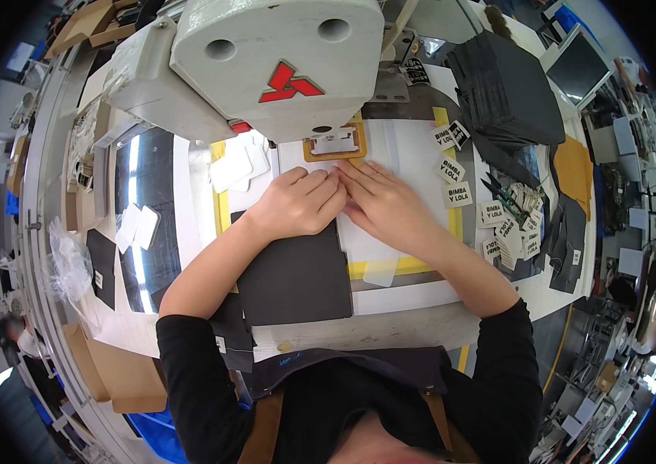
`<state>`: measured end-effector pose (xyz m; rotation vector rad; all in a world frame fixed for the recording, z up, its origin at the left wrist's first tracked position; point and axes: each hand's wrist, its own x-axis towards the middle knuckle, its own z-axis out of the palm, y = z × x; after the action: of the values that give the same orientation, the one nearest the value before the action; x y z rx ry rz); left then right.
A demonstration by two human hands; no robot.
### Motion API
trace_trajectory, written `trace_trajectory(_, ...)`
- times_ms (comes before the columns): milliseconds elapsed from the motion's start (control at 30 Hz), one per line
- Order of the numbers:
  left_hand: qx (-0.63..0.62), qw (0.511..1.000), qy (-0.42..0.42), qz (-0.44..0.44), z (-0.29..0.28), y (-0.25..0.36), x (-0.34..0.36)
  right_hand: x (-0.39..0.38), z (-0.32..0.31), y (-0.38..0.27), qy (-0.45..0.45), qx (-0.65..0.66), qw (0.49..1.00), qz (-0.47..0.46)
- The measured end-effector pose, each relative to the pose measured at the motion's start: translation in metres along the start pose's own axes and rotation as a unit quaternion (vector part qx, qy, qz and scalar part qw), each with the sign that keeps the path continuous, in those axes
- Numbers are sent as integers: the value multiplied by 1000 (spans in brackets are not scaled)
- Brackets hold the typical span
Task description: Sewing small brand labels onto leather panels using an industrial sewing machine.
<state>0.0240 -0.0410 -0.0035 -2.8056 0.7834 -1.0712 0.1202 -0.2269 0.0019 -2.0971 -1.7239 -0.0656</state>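
Both my hands meet just below the small orange clamp frame (335,142) under the sewing machine head. My left hand (299,203) is closed, its fingers curled and the fingertips turned toward the right hand. What it pinches, if anything, is hidden. Beside it, my right hand (380,203) lies with fingers stretched out and close together, tips near the lower edge of the frame. A black fabric panel (297,282) lies under my left wrist and reaches to the near table edge. Inside the frame a whitish piece shows, too small to make out.
The grey-white sewing machine head (266,69) hangs over the work. Left of the frame are blank white cards (241,166). At right lie printed white labels (457,194), green-handled thread snips (504,197) and a tall stack of black panels (506,89). A cardboard box (115,367) stands at lower left.
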Motion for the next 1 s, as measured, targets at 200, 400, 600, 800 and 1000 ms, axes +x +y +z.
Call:
trace_trajectory(200, -12, 999, -4, -31, 1, -1, 3, 0, 7, -1, 10, -18, 1000, 12)
trace_trajectory(400, -54, 994, -12, -91, 0, 2, 9, 3, 11, 2, 32, -52, 998, 7)
trace_trajectory(600, -114, 981, -55, -145, 4, -2, 6, 2, 14, 3, 30, -50, 998, 13)
trace_trajectory(800, -126, 975, -86, -163, 4, -3, 6, 4, 12, 3, 38, -29, 999, 9)
trace_trajectory(1000, -121, 978, -74, -155, 4, -4, 13, 5, 11, 3, 36, -18, 999, 14)
